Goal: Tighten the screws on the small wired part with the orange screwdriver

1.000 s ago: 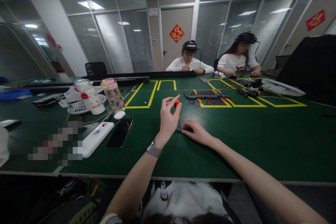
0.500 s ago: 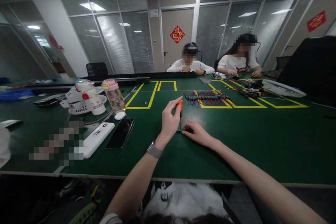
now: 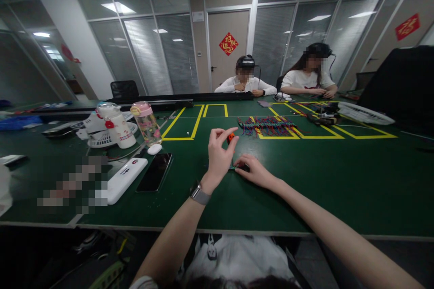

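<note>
My left hand [image 3: 218, 156] pinches the orange handle of a screwdriver [image 3: 231, 137] between thumb and fingers. The thin shaft points down toward a small green part [image 3: 232, 167] lying on the green table; its kind is too small to make out, and whether the tip touches it I cannot tell. The fingers of my right hand [image 3: 253, 170] are closed at the right end of that part and hold it against the table. Beyond my hands lies a long row of green pieces with red and blue wires [image 3: 267, 126].
On the left are a black phone [image 3: 154, 172], a white power bank [image 3: 128, 180], a small white case [image 3: 155, 149], a pink-lidded bottle [image 3: 148, 124] and a white bottle [image 3: 120, 126]. Yellow tape [image 3: 179, 138] marks the table. Two people [image 3: 244, 82] sit across.
The screwdriver's handle has tilted to the left, and the thumb and fingers of my left hand have shifted around it. My right hand stays in place with the small green part.
</note>
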{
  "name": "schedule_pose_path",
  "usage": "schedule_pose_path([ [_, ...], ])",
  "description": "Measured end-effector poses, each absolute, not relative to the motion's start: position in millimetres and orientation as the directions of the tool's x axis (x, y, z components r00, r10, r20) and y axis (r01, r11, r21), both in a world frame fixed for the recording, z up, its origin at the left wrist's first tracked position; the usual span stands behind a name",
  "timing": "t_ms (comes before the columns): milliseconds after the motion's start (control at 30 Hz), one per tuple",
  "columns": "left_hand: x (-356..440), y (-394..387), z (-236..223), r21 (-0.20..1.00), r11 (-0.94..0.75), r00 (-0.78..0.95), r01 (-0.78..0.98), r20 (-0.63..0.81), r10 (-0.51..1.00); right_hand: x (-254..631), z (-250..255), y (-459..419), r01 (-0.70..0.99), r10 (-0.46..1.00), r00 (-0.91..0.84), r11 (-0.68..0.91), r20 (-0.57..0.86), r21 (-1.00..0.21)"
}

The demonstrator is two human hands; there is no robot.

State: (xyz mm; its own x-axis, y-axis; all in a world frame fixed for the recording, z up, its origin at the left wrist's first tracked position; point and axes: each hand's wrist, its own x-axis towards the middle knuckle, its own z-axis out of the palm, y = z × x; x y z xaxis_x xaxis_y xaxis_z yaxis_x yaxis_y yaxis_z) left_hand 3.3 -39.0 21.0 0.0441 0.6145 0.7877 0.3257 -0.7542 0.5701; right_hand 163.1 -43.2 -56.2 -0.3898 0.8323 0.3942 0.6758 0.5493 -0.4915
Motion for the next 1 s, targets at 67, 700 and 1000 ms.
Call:
schedule_pose_path([
  [67,3.3,-38.9,21.3,0.565,-0.766,0.061,0.308,0.791,0.608,163.1,-55.8,-43.6,0.673,0.831,-0.392,0.551,0.394,-0.493],
  [700,1.7,-36.4,20.7,0.591,-0.723,-0.024,0.358,0.780,0.626,163.6,-57.5,-42.7,0.668,0.828,-0.394,0.557,0.400,-0.494],
  [1000,3.3,-37.2,20.3,0.589,-0.749,0.070,0.303,0.770,0.634,163.0,-55.0,-43.8,0.677,0.833,-0.391,0.548,0.391,-0.491],
])
